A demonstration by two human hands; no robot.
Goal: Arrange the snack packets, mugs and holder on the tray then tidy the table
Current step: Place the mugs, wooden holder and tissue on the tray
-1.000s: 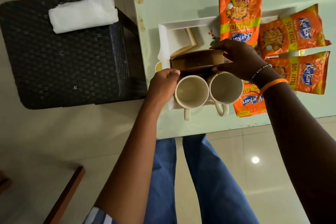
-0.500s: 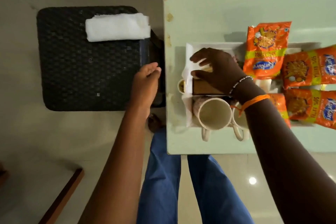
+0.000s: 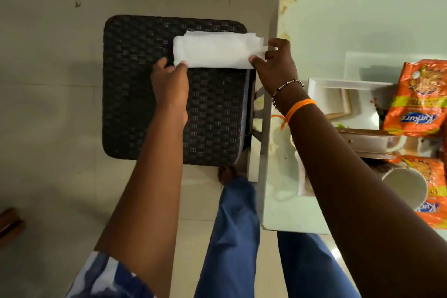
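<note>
A folded white cloth [image 3: 216, 51] lies on a dark woven chair seat [image 3: 150, 104] left of the table. My left hand [image 3: 170, 82] pinches its near left corner and my right hand [image 3: 275, 65] pinches its right end. On the pale green table [image 3: 338, 26] at the right stands the white tray [image 3: 321, 84] with orange snack packets [image 3: 416, 101], a brown cardboard holder [image 3: 367, 138] and a white mug [image 3: 404, 186] lying partly behind my right forearm.
The chair stands close against the table's left edge. Pale tiled floor [image 3: 48, 80] spreads to the left and far side. My blue-trousered legs [image 3: 232, 237] are below, at the table's near corner. A brown wooden piece [image 3: 11, 222] shows at the left edge.
Both hands left the tray and moved left to the chair. They now hold the white cloth by its ends. The view swung left, so the tray sits at the right edge.
</note>
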